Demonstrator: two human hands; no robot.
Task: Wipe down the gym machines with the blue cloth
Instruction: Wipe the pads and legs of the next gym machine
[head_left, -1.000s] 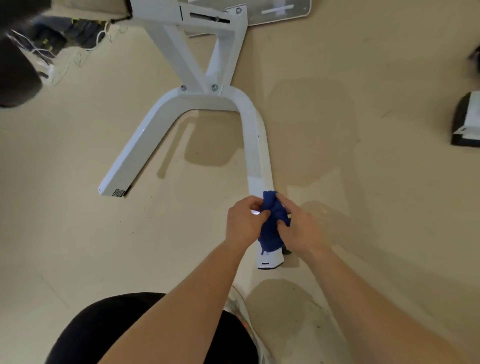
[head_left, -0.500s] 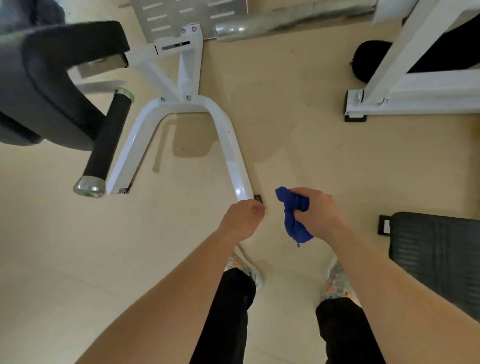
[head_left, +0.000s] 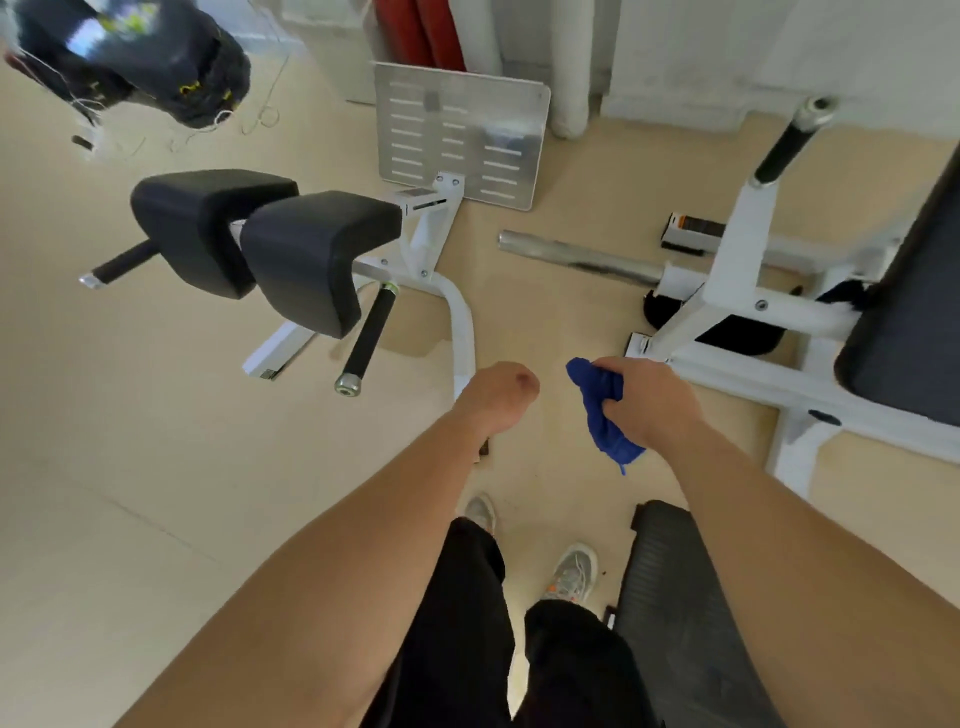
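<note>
My right hand (head_left: 649, 397) grips the bunched blue cloth (head_left: 602, 415) in the air above the floor, away from any machine. My left hand (head_left: 498, 395) is curled into a fist and holds nothing; it hovers over the lower end of the white curved leg (head_left: 462, 332) of the machine on the left. That machine has two black pads (head_left: 270, 244), black handles (head_left: 366, 338) and a metal foot plate (head_left: 460, 137). A second white-framed machine (head_left: 727, 291) with a black bench pad (head_left: 914, 332) stands on the right.
A metal bar (head_left: 576, 257) lies on the beige floor between the two machines. A black ribbed mat (head_left: 685, 613) lies beside my right foot. A dark bundle with loose cords (head_left: 156, 57) is at the top left. Red rolls (head_left: 421, 31) lean against the back wall.
I have risen from crouching at the white leg, and the view has lifted. The cloth came off the leg and stays in my right hand alone; my left hand let go of it.
</note>
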